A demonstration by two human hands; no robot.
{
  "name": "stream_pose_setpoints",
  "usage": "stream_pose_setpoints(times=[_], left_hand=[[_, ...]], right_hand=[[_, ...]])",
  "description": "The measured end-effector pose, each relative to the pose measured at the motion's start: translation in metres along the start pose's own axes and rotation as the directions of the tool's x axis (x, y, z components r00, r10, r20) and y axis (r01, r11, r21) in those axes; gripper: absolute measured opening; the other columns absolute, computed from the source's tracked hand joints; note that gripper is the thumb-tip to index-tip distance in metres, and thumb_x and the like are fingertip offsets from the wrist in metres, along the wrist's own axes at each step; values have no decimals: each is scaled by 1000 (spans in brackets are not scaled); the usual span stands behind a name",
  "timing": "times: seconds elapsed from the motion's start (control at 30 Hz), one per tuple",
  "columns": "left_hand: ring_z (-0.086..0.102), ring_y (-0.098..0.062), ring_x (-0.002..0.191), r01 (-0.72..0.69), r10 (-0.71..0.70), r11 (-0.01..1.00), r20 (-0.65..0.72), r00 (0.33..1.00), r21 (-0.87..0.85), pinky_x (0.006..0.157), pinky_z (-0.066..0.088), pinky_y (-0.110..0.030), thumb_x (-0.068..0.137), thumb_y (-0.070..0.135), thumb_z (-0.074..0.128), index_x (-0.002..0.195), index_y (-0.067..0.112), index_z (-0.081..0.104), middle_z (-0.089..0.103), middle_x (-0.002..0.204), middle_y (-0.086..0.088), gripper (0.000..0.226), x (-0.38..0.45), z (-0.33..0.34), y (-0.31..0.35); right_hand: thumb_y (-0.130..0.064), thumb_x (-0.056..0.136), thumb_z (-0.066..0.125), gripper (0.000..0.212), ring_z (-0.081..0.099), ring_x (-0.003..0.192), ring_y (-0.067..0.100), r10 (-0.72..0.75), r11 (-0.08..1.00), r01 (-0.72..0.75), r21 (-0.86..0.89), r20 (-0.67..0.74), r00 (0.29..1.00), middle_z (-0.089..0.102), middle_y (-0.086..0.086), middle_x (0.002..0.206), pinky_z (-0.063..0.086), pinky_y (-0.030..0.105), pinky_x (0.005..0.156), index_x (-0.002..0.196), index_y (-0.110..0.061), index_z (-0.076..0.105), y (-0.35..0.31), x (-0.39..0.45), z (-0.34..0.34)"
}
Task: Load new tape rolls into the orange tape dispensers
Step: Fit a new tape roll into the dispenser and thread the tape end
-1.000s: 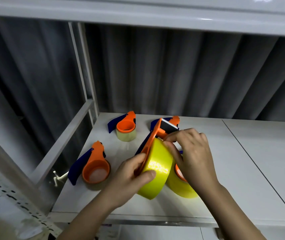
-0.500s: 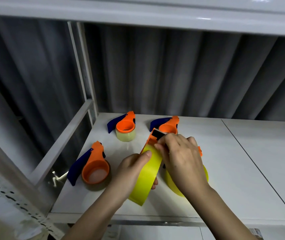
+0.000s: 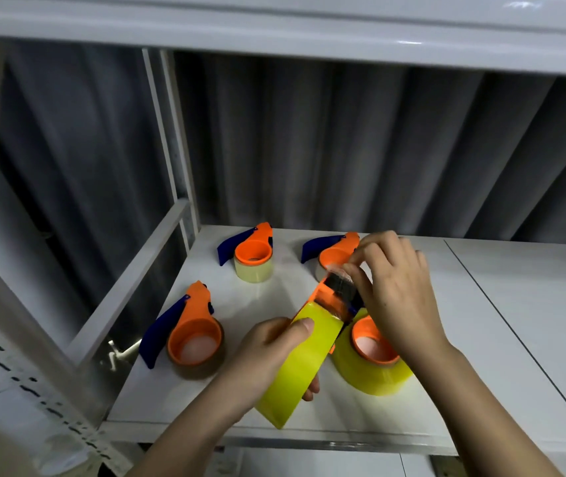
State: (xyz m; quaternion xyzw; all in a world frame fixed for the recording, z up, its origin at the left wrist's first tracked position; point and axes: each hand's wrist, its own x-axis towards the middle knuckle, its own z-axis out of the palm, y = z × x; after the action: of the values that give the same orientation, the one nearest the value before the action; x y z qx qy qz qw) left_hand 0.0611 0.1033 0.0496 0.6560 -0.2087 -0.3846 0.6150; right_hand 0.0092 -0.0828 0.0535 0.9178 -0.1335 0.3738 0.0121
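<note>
My left hand [image 3: 267,359] grips a yellow tape roll [image 3: 298,366] mounted in an orange dispenser [image 3: 329,297], held edge-on above the white shelf [image 3: 481,339]. My right hand [image 3: 391,290] pinches the clear tape end over the dispenser's dark cutter head. Just behind, another yellow roll in a dispenser [image 3: 371,359] lies flat. Three more orange dispensers with blue handles rest on the shelf: front left [image 3: 192,332] with brownish tape, back left [image 3: 250,253] with pale tape, back middle [image 3: 333,249] partly hidden by my right hand.
A white upright and slanted rail [image 3: 137,280] bound the shelf's left side. The shelf above [image 3: 274,25] overhangs. A grey corrugated wall [image 3: 343,149] stands behind. A seam [image 3: 515,332] divides the shelf board on the right.
The held dispenser turned edge-on and tilted lower. My right hand moved up from the roll's face to the cutter head, drawing the tape end with it.
</note>
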Motion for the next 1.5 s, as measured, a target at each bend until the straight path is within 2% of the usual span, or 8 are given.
stream_pose_setpoints(times=[0.17,0.3,0.43,0.67,0.8,0.97,1.2,1.5], left_hand=[[60,-27,50,-22,23,999,-22,1000,36,54,52,-30,94,26,51,82,3,61,63,61,-20,28,-9,2,12],[59,-20,41,15,-15,999,-6,1000,-39,47,52,-26,92,23,52,58,15,71,63,51,-13,40,-18,-2,22],[59,-20,44,23,-22,1000,55,998,-8,52,53,-27,92,24,49,75,10,66,63,55,-12,28,-21,-6,27],[59,-24,49,20,-19,1000,100,995,-9,61,52,-34,82,36,51,70,6,63,62,58,-16,34,-22,-9,26],[59,-26,48,-26,26,1000,26,999,-4,55,52,-30,93,25,50,83,5,62,63,59,-18,25,-21,-5,23],[58,-21,41,-48,46,998,-42,998,-45,47,52,-25,93,22,50,78,7,63,62,54,-16,25,-22,1,24],[58,-26,44,-73,68,995,-75,995,-67,47,51,-26,92,23,52,65,12,68,62,57,-20,33,-16,10,18],[61,-29,50,-107,105,993,-63,992,-40,53,50,-32,87,30,57,80,3,59,63,59,-19,28,-10,15,5]], right_hand=[[-40,93,40,30,52,86,22,-50,989,43,144,48,998,57,0,99,41,34,70,90,-17,58,11,9,-5],[-41,94,44,27,49,92,15,-122,919,74,387,102,987,53,-9,99,37,22,80,90,-19,58,23,16,-7],[-42,92,48,24,48,98,5,-120,834,5,552,173,978,53,-11,98,32,7,80,90,-20,58,24,19,-6],[-41,92,50,24,52,97,7,-105,793,-33,609,189,976,56,-10,98,33,7,78,89,-19,60,24,19,-7],[-35,93,55,19,52,94,8,-43,838,-70,541,194,980,55,-8,96,33,6,74,89,-18,60,25,15,-13],[-38,91,52,20,50,96,3,29,877,-148,457,257,966,53,-14,96,34,6,73,89,-20,60,29,11,-22],[-26,93,55,12,50,92,-6,159,796,-299,526,294,942,56,-11,95,34,2,68,83,-20,59,27,-1,-28],[-14,94,54,17,54,87,-8,310,631,-501,592,400,862,60,-4,97,37,1,69,78,-19,59,25,-9,-27]])
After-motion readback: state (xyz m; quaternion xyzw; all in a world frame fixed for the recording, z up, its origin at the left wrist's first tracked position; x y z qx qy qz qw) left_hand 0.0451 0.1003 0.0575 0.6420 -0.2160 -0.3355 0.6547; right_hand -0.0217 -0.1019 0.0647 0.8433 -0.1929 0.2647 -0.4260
